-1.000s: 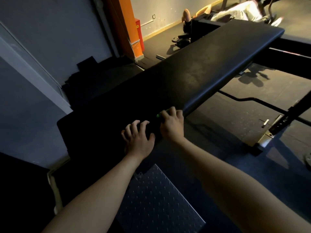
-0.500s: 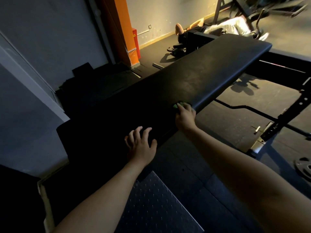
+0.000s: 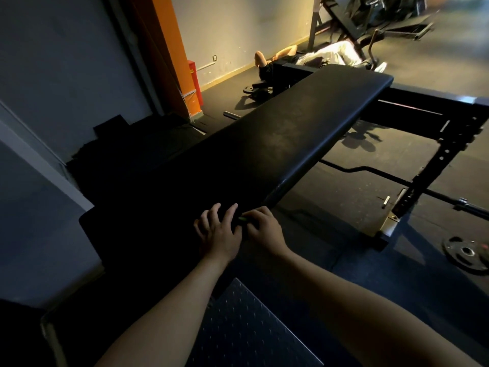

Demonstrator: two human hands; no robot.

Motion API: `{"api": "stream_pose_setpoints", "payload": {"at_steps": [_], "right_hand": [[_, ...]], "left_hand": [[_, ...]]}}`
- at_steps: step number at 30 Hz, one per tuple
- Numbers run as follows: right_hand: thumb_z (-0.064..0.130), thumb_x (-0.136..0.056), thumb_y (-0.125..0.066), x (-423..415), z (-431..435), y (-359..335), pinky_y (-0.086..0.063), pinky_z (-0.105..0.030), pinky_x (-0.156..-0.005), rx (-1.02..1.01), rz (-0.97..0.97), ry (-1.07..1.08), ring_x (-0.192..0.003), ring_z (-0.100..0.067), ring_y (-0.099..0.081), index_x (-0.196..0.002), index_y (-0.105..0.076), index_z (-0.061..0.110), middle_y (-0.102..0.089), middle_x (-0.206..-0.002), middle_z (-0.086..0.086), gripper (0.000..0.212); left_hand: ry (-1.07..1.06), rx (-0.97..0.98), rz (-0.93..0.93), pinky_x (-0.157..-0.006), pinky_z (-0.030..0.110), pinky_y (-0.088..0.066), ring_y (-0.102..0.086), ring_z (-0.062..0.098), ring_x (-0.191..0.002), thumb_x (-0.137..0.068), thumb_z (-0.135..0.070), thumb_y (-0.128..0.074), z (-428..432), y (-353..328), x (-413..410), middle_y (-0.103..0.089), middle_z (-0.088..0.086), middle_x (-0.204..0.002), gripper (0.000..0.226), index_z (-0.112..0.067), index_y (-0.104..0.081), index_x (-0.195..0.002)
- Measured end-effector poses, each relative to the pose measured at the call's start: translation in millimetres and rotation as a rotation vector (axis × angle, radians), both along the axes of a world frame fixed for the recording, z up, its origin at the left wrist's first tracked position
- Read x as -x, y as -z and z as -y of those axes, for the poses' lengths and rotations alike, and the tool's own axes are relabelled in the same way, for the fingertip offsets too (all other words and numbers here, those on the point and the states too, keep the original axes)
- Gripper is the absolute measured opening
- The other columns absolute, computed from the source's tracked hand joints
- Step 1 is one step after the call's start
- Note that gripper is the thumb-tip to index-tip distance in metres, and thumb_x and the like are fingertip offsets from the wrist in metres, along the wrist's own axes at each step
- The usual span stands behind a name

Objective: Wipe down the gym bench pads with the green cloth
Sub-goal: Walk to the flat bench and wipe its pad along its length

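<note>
A long black bench pad (image 3: 291, 133) runs from the near left to the far right. My left hand (image 3: 218, 231) rests flat on its near end, fingers spread. Beside it, my right hand (image 3: 264, 229) sits on the pad's right edge with its fingers curled over the green cloth (image 3: 242, 219). Only a thin green sliver of the cloth shows under the fingertips; the rest is hidden by the hand.
A diamond-plate step (image 3: 248, 332) lies below my arms. A black rack frame (image 3: 436, 154) and a barbell (image 3: 370, 176) stand to the right, with a weight plate (image 3: 467, 254) on the floor. A person (image 3: 304, 59) lies on the floor beyond the bench. An orange column (image 3: 172, 49) stands at the left.
My right hand has slid the cloth back along the pad's right edge toward me and now sits beside my left hand. The left hand has stayed in place.
</note>
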State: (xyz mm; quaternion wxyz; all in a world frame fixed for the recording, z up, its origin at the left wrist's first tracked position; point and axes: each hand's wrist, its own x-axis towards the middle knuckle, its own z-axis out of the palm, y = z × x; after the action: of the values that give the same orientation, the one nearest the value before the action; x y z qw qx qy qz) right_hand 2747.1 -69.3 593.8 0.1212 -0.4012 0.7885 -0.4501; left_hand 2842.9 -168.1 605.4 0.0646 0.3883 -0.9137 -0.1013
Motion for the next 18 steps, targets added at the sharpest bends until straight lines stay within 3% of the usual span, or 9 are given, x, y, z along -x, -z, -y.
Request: {"api": "stream_pose_setpoints", "payload": {"at_steps": [3, 8, 12, 15, 18], "right_hand": [[0.008, -0.09, -0.063, 39.3, -8.0, -4.0, -0.044, -0.043, -0.106, 0.031, -0.078, 0.031, -0.123, -0.024, -0.047, -0.129, -0.06, 0.016, -0.048, -0.133, -0.006, 0.04], [0.011, -0.093, -0.059, 138.5, -11.9, -12.1, -0.034, -0.049, -0.114, 0.087, 0.135, 0.213, -0.133, -0.024, -0.035, -0.14, -0.048, 0.024, -0.034, -0.143, 0.001, 0.05], [0.018, -0.095, -0.054, 171.4, 1.3, -1.7, -0.042, -0.048, -0.106, 0.042, 0.223, 0.232, -0.118, -0.019, -0.038, -0.13, -0.049, 0.033, -0.036, -0.124, 0.007, 0.038], [0.02, -0.096, -0.053, 138.3, 6.1, 8.7, -0.048, -0.042, -0.098, 0.092, 0.269, 0.307, -0.113, -0.018, -0.044, -0.124, -0.047, 0.029, -0.034, -0.119, 0.007, 0.03], [0.016, -0.095, -0.053, 89.1, -0.3, 28.0, -0.054, -0.039, -0.082, 0.114, 0.293, 0.236, -0.096, -0.013, -0.052, -0.121, -0.044, 0.025, -0.036, -0.117, 0.004, 0.029]], "left_hand": [[-0.044, -0.082, -0.047, -0.12, 0.051, 0.0, -0.006, 0.025, -0.148, -0.097, -0.046, -0.045, -1.9, -2.7, 4.6, -0.017, -0.003, -0.161, 0.05, -0.046, -0.035, -0.146], [-0.085, -0.054, -0.078, -0.115, 0.048, -0.012, -0.02, 0.024, -0.138, -0.092, -0.054, -0.051, 5.5, -4.2, 22.2, -0.03, -0.002, -0.148, 0.041, -0.042, -0.047, -0.131], [-0.038, -0.068, 0.002, -0.118, 0.053, -0.01, -0.013, 0.024, -0.144, -0.094, -0.054, -0.049, -13.1, -5.7, 86.9, -0.02, -0.007, -0.158, 0.056, -0.044, -0.032, -0.147], [-0.082, -0.037, 0.015, -0.117, 0.051, -0.012, -0.015, 0.026, -0.142, -0.097, -0.054, -0.046, -17.8, -1.6, 113.0, -0.019, -0.007, -0.159, 0.055, -0.045, -0.031, -0.149], [-0.084, 0.03, 0.025, -0.114, 0.049, -0.015, -0.018, 0.025, -0.14, -0.097, -0.056, -0.044, -14.5, 4.0, 111.5, -0.022, -0.008, -0.158, 0.053, -0.047, -0.033, -0.148]]}}
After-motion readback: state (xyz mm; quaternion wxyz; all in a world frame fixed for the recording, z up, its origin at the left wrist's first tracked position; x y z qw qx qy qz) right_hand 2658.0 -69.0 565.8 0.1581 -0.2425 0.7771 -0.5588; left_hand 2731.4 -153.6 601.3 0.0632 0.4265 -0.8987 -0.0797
